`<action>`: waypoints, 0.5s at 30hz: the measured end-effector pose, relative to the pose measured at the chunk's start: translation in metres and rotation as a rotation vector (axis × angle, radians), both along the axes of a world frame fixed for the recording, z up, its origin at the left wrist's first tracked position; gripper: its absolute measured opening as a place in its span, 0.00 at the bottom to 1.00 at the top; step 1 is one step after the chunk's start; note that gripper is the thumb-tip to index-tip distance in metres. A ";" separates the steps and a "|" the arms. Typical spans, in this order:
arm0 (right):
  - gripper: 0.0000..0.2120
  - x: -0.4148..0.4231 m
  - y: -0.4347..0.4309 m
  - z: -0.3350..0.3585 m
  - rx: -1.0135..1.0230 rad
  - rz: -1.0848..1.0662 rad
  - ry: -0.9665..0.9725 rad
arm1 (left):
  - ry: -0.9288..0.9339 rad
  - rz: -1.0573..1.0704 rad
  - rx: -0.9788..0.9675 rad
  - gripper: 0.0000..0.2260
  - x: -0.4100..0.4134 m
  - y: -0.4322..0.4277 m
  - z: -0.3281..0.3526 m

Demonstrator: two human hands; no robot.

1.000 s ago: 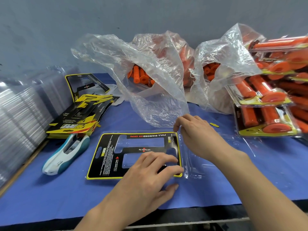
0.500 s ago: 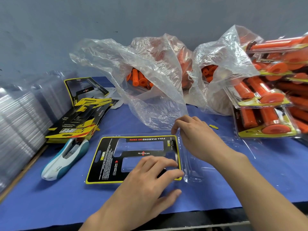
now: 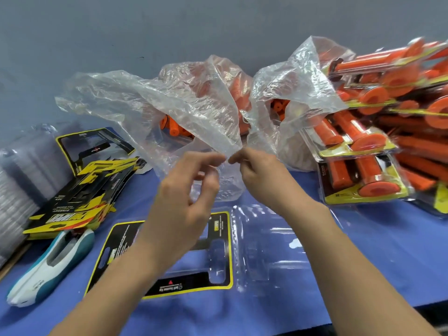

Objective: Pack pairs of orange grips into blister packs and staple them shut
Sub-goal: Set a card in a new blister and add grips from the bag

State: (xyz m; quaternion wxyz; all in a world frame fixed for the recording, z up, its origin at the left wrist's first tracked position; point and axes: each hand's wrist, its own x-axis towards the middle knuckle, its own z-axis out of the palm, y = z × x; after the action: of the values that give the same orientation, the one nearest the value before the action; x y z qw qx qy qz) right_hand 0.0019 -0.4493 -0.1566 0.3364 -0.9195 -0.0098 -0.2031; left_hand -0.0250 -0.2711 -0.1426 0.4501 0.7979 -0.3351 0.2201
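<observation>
While finished packs (image 3: 363, 170) pile up at right, this blister pack (image 3: 266, 243) lies open and empty at lower centre. My left hand (image 3: 184, 197) and right hand (image 3: 261, 180) each pinch the edge of the plastic bag (image 3: 194, 110) of loose orange grips (image 3: 174, 127). Filling and stapling remain.

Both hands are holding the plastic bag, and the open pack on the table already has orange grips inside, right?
No. The head view shows the open pack holds only its card, nothing orange. The left hand and right hand do hold the plastic bag.
</observation>
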 end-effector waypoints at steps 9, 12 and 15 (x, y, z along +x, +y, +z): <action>0.16 0.020 -0.049 -0.005 0.984 -0.062 0.060 | 0.434 -0.058 0.094 0.18 0.107 -0.169 0.015; 0.18 0.029 -0.061 -0.007 1.082 -0.072 0.064 | 0.557 -0.049 0.082 0.20 0.138 -0.209 0.013; 0.22 0.035 -0.070 -0.010 1.091 -0.100 0.116 | 0.554 -0.088 0.130 0.19 0.144 -0.233 0.014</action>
State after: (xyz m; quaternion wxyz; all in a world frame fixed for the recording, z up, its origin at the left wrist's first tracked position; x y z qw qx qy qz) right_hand 0.0364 -0.5191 -0.1668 0.7542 -0.6207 0.1593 -0.1437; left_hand 0.1191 -0.5039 -0.1281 0.4814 0.8396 -0.2468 -0.0480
